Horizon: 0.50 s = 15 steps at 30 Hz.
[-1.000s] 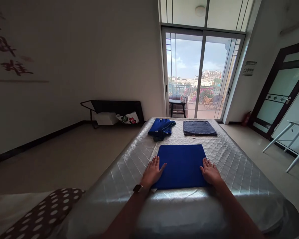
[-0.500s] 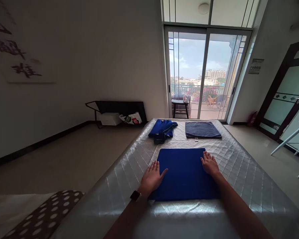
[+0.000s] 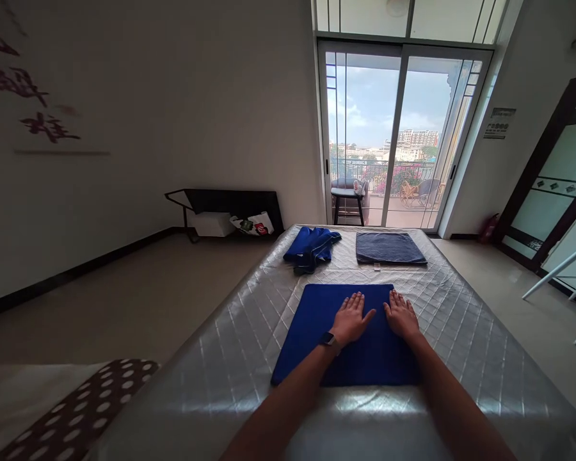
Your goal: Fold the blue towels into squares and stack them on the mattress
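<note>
A deep-blue, flat, rectangular cloth (image 3: 369, 352) is lying smooth on a silver-grey, diamond-quilted fabric mattress (image 3: 249, 333), between its left and right edges and nearer the person than its far edge. The broad, level surface is probably serving to keep the cloth squared out and free of creases, with palms laid flat to spread pressure rather than grip. Toward the far left corner, a crumpled blue fabric bundle with dark parts (image 3: 312, 248) is sitting; toward the far right corner, a grey-blue, rectangular, towel-like cloth (image 3: 390, 248) is lying flat. Both are lying apart from the deep-blue cloth, perhaps leaving it room.

The left hand (image 3: 351, 318) is resting palm down over the cloth's middle, fingers nearly together and pointing toward the mattress's far edge, thumb spreading rightward. The right hand (image 3: 401, 314) is lying along the cloth's right edge near its far right corner, fingers close together, thumb angling inward. Neither is pinching anything; both forearms are reaching forward, converging.
</note>
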Each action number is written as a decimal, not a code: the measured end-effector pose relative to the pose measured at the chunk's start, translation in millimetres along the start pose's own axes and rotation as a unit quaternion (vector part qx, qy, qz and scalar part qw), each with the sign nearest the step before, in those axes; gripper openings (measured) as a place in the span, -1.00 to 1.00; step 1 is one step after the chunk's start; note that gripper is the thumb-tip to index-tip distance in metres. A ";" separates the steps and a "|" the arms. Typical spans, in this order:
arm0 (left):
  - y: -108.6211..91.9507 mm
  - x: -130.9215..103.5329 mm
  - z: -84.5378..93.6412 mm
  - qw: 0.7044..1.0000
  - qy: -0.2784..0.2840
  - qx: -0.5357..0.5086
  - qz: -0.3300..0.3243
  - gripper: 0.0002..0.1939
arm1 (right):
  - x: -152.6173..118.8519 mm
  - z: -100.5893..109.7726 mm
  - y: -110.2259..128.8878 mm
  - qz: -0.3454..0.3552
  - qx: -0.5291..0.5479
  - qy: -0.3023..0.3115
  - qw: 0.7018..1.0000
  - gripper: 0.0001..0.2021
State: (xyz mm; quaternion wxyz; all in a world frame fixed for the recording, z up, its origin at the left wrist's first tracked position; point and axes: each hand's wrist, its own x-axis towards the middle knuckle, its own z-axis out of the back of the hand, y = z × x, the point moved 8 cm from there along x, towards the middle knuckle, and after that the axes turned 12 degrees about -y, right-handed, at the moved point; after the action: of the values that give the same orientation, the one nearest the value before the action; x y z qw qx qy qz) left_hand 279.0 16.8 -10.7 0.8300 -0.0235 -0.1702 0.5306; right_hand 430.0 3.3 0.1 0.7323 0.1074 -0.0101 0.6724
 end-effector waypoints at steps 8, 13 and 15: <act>129.2 -43.5 46.7 0.981 -0.043 0.076 0.176 -0.12 | 2.3 -3.8 -0.9 -0.020 -0.003 0.029 0.999 -0.36; 122.7 -44.3 49.7 0.980 -0.039 0.063 0.184 -0.14 | 11.1 8.5 1.7 -0.016 -0.021 0.079 0.996 -0.36; 121.2 -43.6 49.4 0.980 -0.040 0.059 0.184 -0.15 | 17.8 14.3 4.8 -0.011 -0.027 0.076 0.997 -0.37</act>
State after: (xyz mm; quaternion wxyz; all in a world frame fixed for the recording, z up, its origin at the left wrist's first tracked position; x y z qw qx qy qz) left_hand 141.4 23.9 -2.1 0.7105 0.0157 -0.1640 0.6841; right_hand 428.7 18.7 17.6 0.7411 0.0366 0.0288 0.6697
